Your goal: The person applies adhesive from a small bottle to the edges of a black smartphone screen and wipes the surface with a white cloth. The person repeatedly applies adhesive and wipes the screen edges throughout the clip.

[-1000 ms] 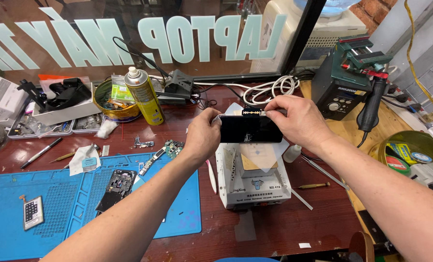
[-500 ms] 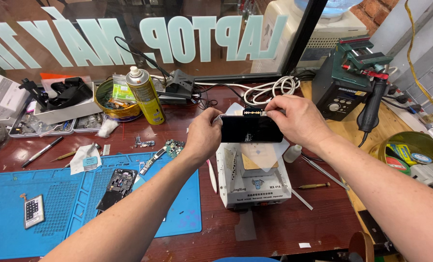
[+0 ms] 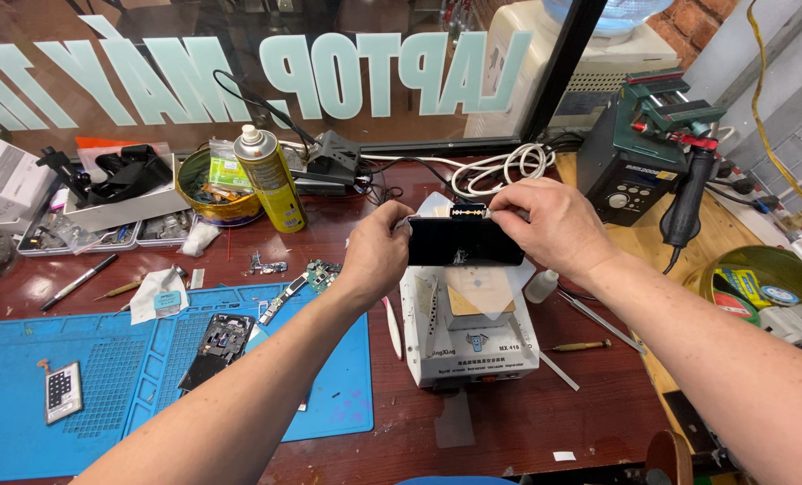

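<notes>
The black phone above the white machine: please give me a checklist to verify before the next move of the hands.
1. Both hands grip the black phone: left hand at its left end, right hand at the top right: ok.
2. Phone is level: ok.
3. Razor blade lies along the top edge: ok.
4. Blade has entered the seam: cannot tell.
5. Plate of the white machine is bare: ok.

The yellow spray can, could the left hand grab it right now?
Probably not at once: the left hand is busy holding the dark phone with the right hand. The yellow spray can stands upright nearby, with bare table between.
</notes>
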